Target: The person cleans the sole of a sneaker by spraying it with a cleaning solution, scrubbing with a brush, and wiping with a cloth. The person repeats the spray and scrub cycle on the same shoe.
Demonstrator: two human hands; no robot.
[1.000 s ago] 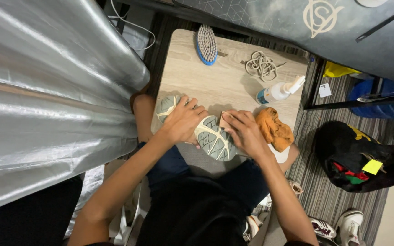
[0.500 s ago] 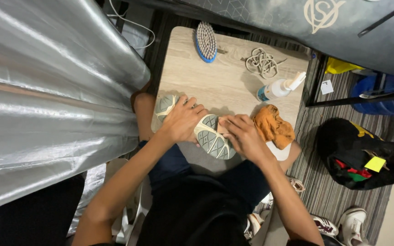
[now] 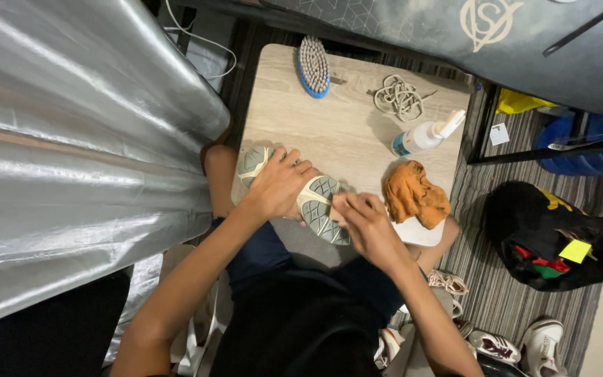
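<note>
A shoe (image 3: 319, 209) lies sole-up across the near edge of a small wooden table (image 3: 343, 132); its sole is grey-green with pale tread. My left hand (image 3: 280, 185) presses down over the shoe's middle and holds it in place. My right hand (image 3: 371, 227) rests on the front part of the sole with its fingers curled and the fingertips pushed against the tread. Whether something small is pinched under those fingers is hidden.
On the table are a blue brush (image 3: 313, 66), a coil of laces (image 3: 399, 98), a white spray bottle (image 3: 423, 136) and a crumpled orange cloth (image 3: 417, 195). A silver cover (image 3: 71, 139) fills the left. A black bag (image 3: 553, 237) and shoes (image 3: 518, 345) lie on the striped floor at right.
My right hand has slid a little toward me along the front of the sole. The left hand stays on the shoe.
</note>
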